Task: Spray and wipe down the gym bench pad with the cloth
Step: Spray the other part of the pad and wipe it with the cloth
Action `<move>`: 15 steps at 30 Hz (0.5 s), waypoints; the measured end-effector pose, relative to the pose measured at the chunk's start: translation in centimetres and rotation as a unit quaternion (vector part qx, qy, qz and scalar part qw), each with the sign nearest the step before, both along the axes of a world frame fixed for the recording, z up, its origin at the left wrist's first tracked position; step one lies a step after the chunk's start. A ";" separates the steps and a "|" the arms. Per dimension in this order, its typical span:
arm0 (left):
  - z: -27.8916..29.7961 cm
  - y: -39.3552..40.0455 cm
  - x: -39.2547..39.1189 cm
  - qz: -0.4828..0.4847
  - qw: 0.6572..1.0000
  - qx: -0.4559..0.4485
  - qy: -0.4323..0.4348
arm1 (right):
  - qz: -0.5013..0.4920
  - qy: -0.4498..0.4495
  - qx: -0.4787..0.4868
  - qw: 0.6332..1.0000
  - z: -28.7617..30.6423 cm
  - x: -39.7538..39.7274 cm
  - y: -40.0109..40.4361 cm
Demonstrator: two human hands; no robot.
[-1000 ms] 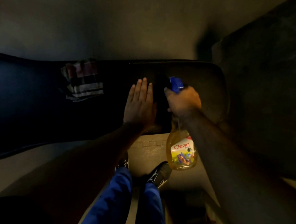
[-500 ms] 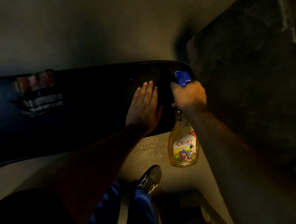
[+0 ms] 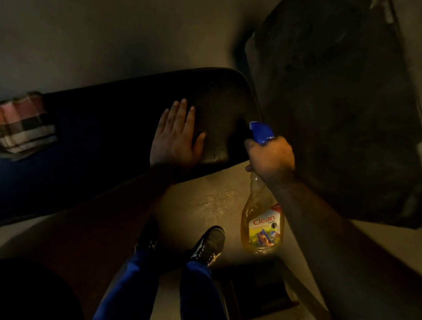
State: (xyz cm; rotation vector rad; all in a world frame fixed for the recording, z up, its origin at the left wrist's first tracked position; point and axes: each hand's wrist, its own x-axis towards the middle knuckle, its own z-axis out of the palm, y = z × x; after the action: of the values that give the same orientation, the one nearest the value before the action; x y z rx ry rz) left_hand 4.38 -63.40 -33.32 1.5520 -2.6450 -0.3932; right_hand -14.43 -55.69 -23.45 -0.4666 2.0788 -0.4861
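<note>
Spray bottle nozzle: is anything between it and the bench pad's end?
Nothing visible does. The spray bottle, held in the right hand, has its blue nozzle over the bench pad; the left hand lies flat beside it.

Dark bench pad (image 3: pixel 109 123) under left fingers (image 3: pixel 180 115); folded plaid cloth (image 3: pixel 18 124) lying flat well left of them; amber spray bottle (image 3: pixel 263 225) hanging below right fingers (image 3: pixel 251 148).

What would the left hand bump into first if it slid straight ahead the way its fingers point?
Likely nothing on the pad: the left hand lies flat on the bench pad, bare ahead to its far edge.
</note>
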 end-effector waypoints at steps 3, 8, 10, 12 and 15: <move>0.1 0.2 0.1 0.006 1.000 0.000 -0.009 | 0.029 0.034 -0.009 0.999 -0.1 0.9 1.9; 1.0 -0.1 0.3 -0.004 1.000 0.031 -0.001 | 0.034 0.024 -0.002 0.999 0.0 2.9 4.2; 1.5 -0.3 0.9 -0.014 0.999 0.042 0.018 | 0.060 0.042 0.009 0.997 0.0 4.4 4.7; 1.9 0.0 2.3 0.004 0.999 0.024 0.034 | 0.093 0.044 0.014 0.995 0.0 6.2 4.9; 2.2 0.9 5.4 0.054 0.998 0.007 0.017 | 0.114 0.027 0.021 0.993 0.3 8.6 4.7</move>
State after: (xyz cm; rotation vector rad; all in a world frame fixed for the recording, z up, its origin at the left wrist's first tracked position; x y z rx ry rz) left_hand 9.75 -62.49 -31.15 1.6672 -2.5261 -0.4295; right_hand -5.78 -51.03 -23.19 -0.6900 2.0517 -0.2981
